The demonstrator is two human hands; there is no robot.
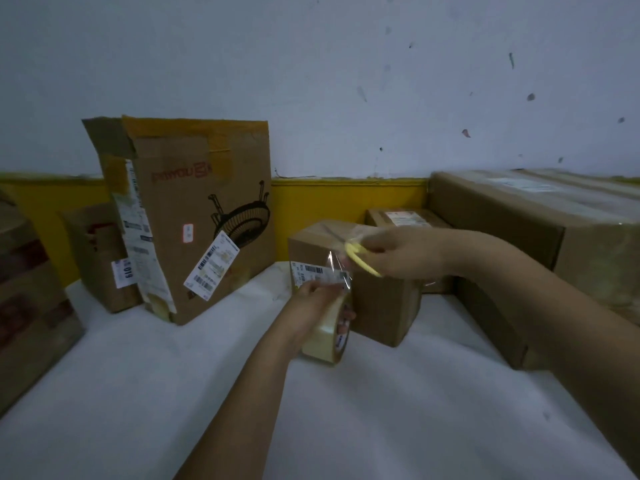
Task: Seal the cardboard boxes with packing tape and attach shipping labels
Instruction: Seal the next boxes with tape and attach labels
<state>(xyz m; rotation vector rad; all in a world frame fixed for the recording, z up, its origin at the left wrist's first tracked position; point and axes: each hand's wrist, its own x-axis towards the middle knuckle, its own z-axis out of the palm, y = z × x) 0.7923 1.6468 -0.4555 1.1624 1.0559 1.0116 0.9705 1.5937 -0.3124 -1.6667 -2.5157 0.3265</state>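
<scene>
A white worktop [138,393] carries cardboard boxes: a tall box [207,220] toward the back left, a small box [377,306] mid-surface, a large box [540,244] along the right edge.

Head view looks forward and down, close over the table [138,393].

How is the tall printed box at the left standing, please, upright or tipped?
Upright: the tall box stands on end, though its print is upside down.

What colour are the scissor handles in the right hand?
Yellow. The scissors, held in the right hand, show best in the head view.
</scene>
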